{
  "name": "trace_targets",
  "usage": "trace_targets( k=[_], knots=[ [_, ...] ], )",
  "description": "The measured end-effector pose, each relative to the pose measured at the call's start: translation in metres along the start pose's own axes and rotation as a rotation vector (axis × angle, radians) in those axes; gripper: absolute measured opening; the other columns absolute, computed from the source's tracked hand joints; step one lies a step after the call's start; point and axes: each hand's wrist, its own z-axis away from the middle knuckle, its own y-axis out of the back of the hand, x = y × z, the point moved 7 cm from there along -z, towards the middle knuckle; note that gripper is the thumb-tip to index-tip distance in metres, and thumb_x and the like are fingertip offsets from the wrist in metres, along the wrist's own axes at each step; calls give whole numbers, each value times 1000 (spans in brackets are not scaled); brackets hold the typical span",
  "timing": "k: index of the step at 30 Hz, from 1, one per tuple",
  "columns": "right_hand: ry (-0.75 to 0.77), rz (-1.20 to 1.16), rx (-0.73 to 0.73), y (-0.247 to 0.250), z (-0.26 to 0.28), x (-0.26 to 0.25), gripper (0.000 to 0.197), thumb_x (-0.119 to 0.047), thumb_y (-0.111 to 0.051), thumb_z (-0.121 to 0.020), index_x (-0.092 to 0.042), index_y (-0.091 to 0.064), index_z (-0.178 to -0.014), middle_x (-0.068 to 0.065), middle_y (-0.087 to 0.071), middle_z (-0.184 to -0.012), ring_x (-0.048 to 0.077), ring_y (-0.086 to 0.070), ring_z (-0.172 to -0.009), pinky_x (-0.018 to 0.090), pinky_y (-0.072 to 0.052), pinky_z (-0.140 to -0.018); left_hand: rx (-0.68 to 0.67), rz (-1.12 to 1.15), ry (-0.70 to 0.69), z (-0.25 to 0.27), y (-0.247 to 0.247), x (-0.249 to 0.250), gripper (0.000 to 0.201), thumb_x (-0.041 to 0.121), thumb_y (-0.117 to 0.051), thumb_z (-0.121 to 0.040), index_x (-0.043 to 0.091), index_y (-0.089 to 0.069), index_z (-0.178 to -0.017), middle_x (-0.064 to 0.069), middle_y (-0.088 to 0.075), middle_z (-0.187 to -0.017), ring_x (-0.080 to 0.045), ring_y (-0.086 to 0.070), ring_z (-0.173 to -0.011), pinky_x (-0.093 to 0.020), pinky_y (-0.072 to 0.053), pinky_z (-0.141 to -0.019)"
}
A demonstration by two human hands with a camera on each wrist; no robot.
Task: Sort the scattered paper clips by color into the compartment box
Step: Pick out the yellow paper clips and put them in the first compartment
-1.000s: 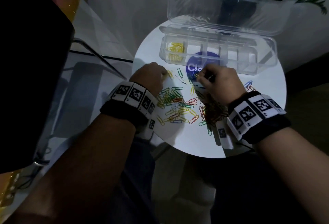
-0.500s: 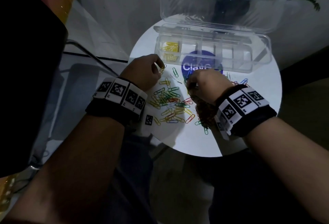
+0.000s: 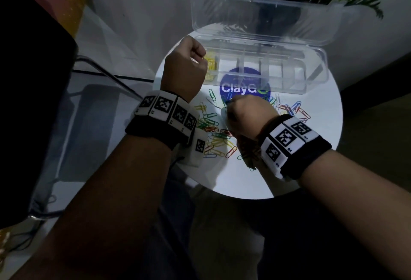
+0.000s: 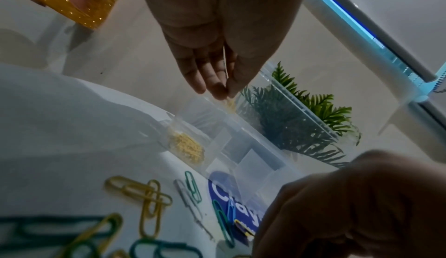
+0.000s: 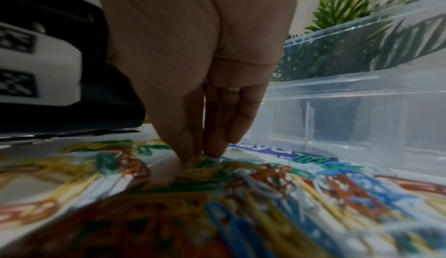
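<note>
Left hand (image 3: 183, 68) pinching a thin yellow wire paper clip (image 4: 226, 65) between thumb and fingertips, poised right above the clear plastic compartment box (image 3: 311, 73), over the end cell already heaped with yellow clips (image 4: 188, 147), likely for a straight drop. Right hand (image 3: 244, 115) down among the scattered coloured paper clips (image 3: 213, 133), fingertips (image 5: 193, 153) pinched on one there, colour unclear, probably the next pick.

Left hand (image 3: 182, 66) raised, fingers pinched together pointing down. Right hand (image 3: 246, 116) low, fingertips (image 5: 193, 155) pinched downward.
</note>
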Motion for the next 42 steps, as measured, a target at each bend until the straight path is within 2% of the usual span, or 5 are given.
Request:
trace_targets(
  k=[6, 13, 26, 30, 42],
  knots=[
    [-58, -56, -50, -2, 4, 5, 22, -15, -55, -86, -5, -64, -102, 15, -65, -103, 32, -61, -96, 30, -45, -75, -30, -76, 5, 0, 5, 1, 24, 11, -53, -84, 18, -62, -104, 11, -52, -73, -12, -48, -64, -17, -37, -70],
    [-150, -293, 25, 0, 1, 17, 21, -3, -57, -75, -12, -70, -88, 12, -70, -93, 29, -63, -94, 28, -50, -81, -225, -295, -111, 14, -4, -8, 27, 12, -54, -85, 17, -66, -109, -4, -63, -116, -22, -58, -104, -21, -39, -89],
    [-94, -129, 17, 2, 7, 17, 11, -14, -60, -81, -7, -69, -82, 14, -67, -93, 31, -62, -90, 27, -44, -72, -112, -205, -167, 19, 23, 2, 17, 13, -49, -84, 18, -62, -93, 0, -61, -99, -13, -50, -67, -21, -39, -67],
    [-89, -121, -15, -1, 5, 14, 12, -16, -58, -76, -8, -62, -68, 11, -59, -78, 32, -60, -80, 31, -47, -65, -268, -260, -109, 23, 12, -10, 12, 15, -53, -81, 20, -62, -87, -2, -63, -91, -9, -47, -61, -21, -38, -69],
    [-41, -607, 418, 64, 1, 17, 3, -13, -62, -83, -12, -64, -81, 4, -66, -76, 13, -57, -69, 17, -41, -62, -599, -490, -65, 44, -26, -44, 33, 16, -54, -89, 23, -63, -120, -7, -57, -120, -26, -55, -114, -36, -43, -100]
  ],
)
